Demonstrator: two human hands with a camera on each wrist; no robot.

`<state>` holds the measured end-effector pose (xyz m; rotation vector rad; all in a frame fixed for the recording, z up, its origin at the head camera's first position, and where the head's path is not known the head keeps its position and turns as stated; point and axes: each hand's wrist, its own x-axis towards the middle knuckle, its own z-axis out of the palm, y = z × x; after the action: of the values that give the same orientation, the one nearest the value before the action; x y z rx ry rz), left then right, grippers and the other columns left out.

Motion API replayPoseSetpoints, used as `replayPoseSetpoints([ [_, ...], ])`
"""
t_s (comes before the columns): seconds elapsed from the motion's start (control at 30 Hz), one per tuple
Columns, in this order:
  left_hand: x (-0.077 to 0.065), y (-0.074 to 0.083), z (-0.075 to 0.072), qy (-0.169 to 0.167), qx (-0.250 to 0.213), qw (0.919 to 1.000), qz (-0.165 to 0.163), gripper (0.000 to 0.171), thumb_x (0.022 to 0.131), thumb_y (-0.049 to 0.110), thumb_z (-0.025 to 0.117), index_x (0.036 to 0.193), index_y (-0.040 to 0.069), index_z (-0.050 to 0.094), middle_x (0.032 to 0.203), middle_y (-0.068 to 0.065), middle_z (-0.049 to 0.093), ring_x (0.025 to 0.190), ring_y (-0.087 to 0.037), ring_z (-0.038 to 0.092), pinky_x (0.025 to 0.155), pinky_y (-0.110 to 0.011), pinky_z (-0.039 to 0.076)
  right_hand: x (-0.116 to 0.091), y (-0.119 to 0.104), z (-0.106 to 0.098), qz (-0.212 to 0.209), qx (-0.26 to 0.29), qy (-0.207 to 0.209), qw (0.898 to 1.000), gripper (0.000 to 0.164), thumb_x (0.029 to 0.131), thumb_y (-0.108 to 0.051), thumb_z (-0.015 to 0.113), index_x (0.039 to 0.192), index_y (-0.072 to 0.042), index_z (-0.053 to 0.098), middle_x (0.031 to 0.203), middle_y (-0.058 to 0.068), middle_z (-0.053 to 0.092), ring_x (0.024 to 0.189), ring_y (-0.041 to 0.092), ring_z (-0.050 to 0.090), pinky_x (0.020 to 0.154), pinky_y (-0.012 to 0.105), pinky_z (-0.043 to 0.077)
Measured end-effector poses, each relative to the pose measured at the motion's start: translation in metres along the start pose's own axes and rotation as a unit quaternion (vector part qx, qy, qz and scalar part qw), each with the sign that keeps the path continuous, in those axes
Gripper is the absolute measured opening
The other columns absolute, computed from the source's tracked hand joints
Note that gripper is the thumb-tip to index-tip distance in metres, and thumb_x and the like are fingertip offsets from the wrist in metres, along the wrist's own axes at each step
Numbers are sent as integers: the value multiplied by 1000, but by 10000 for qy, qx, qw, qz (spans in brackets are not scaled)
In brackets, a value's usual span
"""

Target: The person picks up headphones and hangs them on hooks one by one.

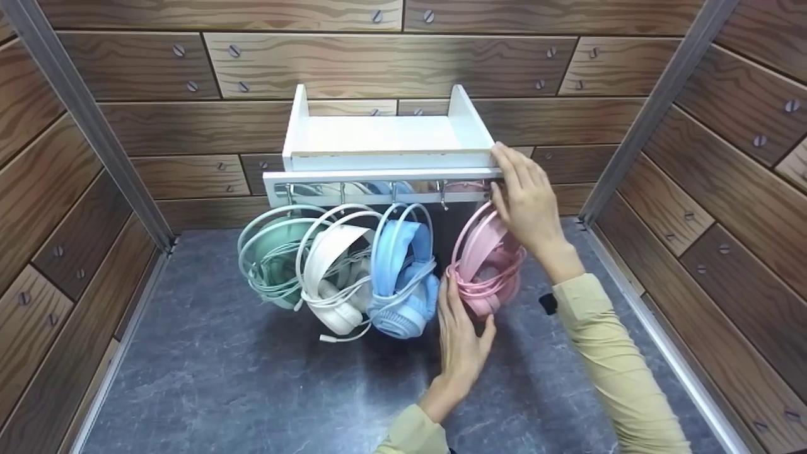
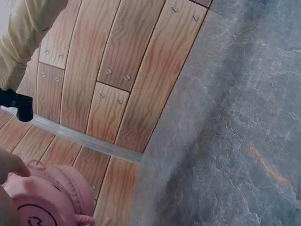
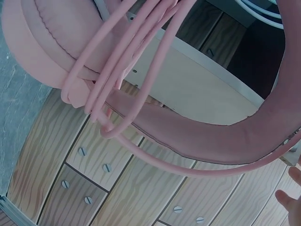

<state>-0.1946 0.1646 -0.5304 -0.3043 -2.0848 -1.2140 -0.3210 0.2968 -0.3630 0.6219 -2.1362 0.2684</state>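
Pink headphones [image 1: 488,265], wound with their pink cable [image 3: 136,56], hang at the right end of the white rack's hook rail [image 1: 378,176]. My left hand [image 1: 463,337] is below them, its fairly straight fingers touching the left side and the thumb spread beneath an ear cup [image 2: 33,202]. Over the rail's right end lies my right hand [image 1: 533,205], fingers extended on the shelf corner, thumb lower near the headband top. In the right wrist view only some fingertips [image 3: 287,200] show beside the headband [image 3: 211,141]. The hook under that hand is mostly hidden.
Green headphones [image 1: 284,252], white headphones [image 1: 334,271] and blue headphones [image 1: 403,277] hang from the rail's other hooks. A bare hook [image 1: 444,195] lies between blue and pink. The white shelf [image 1: 378,132] stands against the wood-patterned back wall [image 1: 391,63], above a grey floor [image 1: 252,391].
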Motion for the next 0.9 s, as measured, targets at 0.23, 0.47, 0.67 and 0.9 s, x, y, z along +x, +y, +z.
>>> replayPoseSetpoints([
  [0.23,8,-2,-6,-156,-232,9996,-36,90,81,9,80,156,2,31,155,-21,35,139,-30,44,102,-40,51,0,1,3,43,6,-34,10000,57,99,-15,58,152,-4,41,154,13,46,137,34,45,119,44,30],
  [0.47,18,-1,-17,-350,-190,9992,12,84,83,10,78,155,2,35,152,-20,41,130,-31,53,91,-41,56,3,2,6,51,-25,10,10000,56,100,-14,57,152,-4,42,154,12,46,136,34,46,118,45,31],
  [0.67,24,4,-35,-557,-155,9983,18,73,85,12,76,149,3,43,147,-16,48,128,-29,55,91,-42,55,2,7,4,64,-90,38,9999,50,103,-13,52,152,-7,44,153,10,48,136,32,47,117,45,32],
  [0.9,37,10,-56,-874,-442,9945,372,47,88,10,73,133,8,59,125,-4,65,114,-18,63,92,-34,54,2,3,-11,165,-214,-75,9996,49,103,-18,54,150,-8,48,151,10,50,139,32,44,119,46,28],
])
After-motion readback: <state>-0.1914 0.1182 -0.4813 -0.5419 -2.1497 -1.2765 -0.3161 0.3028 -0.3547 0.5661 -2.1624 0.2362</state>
